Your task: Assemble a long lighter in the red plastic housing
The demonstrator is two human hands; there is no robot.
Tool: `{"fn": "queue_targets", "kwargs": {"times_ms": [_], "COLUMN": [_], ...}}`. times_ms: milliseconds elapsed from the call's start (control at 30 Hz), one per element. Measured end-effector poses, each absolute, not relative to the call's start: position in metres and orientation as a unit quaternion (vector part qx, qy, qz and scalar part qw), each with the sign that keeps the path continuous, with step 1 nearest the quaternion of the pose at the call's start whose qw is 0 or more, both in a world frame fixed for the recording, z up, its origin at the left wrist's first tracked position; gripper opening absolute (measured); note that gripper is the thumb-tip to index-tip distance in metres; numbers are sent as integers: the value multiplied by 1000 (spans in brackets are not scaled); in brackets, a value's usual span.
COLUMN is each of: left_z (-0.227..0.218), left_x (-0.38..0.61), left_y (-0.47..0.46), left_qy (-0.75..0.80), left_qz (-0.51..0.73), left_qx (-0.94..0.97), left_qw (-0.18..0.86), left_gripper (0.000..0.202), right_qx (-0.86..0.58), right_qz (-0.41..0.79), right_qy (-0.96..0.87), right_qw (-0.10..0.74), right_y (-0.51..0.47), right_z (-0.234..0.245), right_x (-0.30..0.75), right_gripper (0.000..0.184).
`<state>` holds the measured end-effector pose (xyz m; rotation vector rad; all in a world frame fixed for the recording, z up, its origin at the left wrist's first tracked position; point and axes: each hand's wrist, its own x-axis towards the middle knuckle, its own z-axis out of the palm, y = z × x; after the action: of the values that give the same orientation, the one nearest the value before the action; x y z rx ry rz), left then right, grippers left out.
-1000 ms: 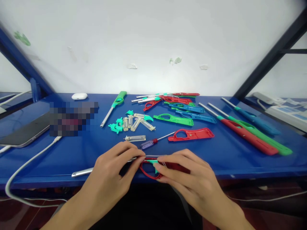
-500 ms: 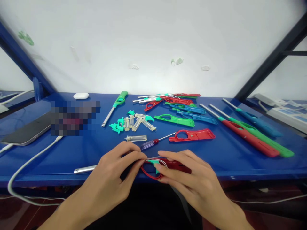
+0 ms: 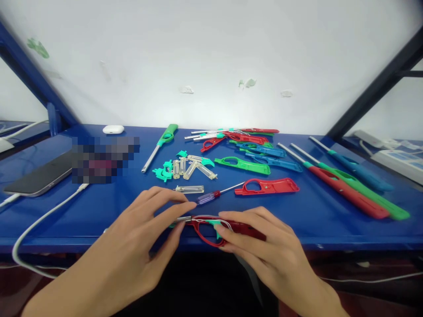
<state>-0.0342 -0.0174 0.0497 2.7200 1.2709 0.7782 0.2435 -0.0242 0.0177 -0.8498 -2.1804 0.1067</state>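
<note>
Near the table's front edge lies a red lighter casing half (image 3: 205,240) with a looped trigger guard, a green trigger (image 3: 217,230) and white wires (image 3: 226,223). My right hand (image 3: 267,240) is closed on it, the thumb against the trigger and fingers along the handle. Its handle end is partly covered by that hand. My left hand (image 3: 145,237) holds the metal lighter tube (image 3: 183,219) between thumb and fingers, at the casing's left end. Most of the tube is hidden behind the hand. Just beyond lie a purple-handled screwdriver (image 3: 208,197) and another red casing half (image 3: 267,186).
Clear fuel tanks (image 3: 191,169) and green triggers (image 3: 162,172) lie mid-table. Behind them are green (image 3: 243,166) and blue casing halves (image 3: 274,161). Whole lighters (image 3: 346,189) rest at right, one green lighter (image 3: 168,135) at back. A phone (image 3: 41,174) with a white cable (image 3: 42,224) lies left.
My left hand has moved left from the trigger guard's edge and now grips the metal tube, whose end shows beside the casing. The right hand keeps its hold. The view has shifted slightly.
</note>
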Motion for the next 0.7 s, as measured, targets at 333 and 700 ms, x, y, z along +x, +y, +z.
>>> {"fn": "queue_targets", "kwargs": {"times_ms": [333,700], "left_z": [46,53], "left_x": [-38,-34], "left_y": [-7,-7], "left_qy": [432,409], "left_qz": [299,315], "left_qx": [847,849], "left_qw": [84,108], "left_gripper": [15,27], "right_qx": [-336,-336], "right_qz": [49,46], "right_qy": [-857,-858], "right_qw": [387,386], "right_y": [-25,-25], "right_z": [15,16], "right_x": [245,245], "right_gripper": [27,26]}}
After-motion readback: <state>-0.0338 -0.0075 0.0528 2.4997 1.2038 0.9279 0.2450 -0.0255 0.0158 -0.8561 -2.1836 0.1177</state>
